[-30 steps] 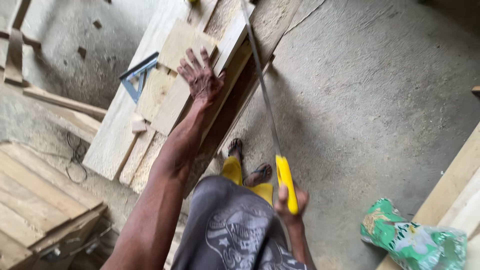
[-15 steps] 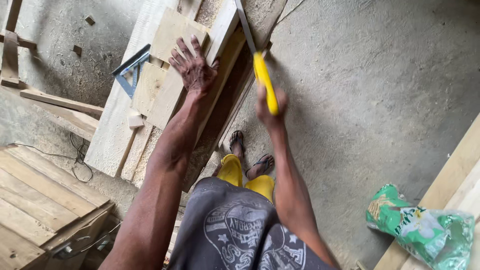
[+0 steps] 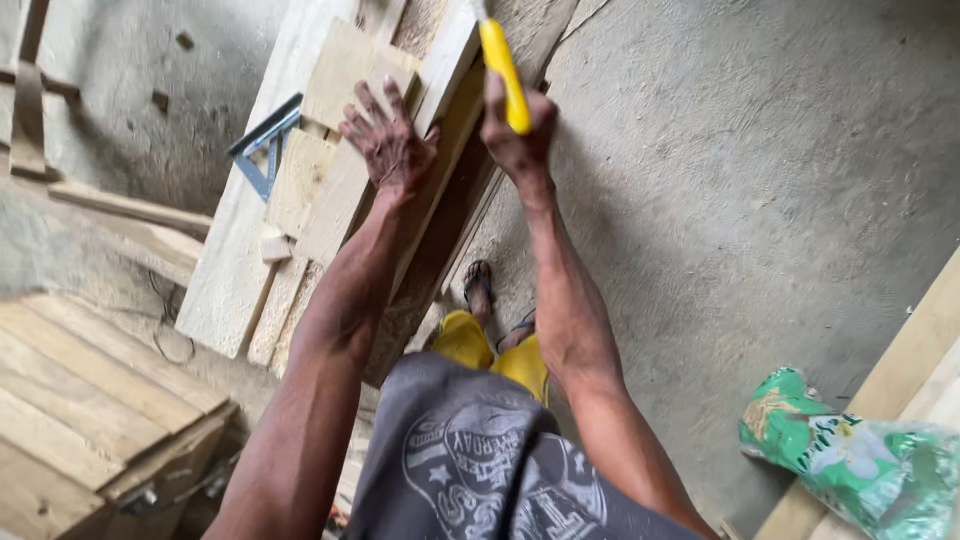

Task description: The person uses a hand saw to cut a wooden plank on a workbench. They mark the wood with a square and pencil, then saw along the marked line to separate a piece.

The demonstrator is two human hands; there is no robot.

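My left hand presses flat, fingers spread, on a pale wooden plank that lies on a stack of boards. My right hand grips the yellow handle of a handsaw, pushed far forward beside the upright edge of a board; the blade runs out of the top of the view. My foot in a sandal rests under the boards on the concrete floor.
A blue metal try square lies on the wide plank to the left. A wooden pallet sits at lower left. A green plastic bag lies on planks at lower right. Grey concrete floor spreads to the right.
My right hand has driven the saw forward, from near my body up to the boards. My left hand has stayed pressed on the plank.
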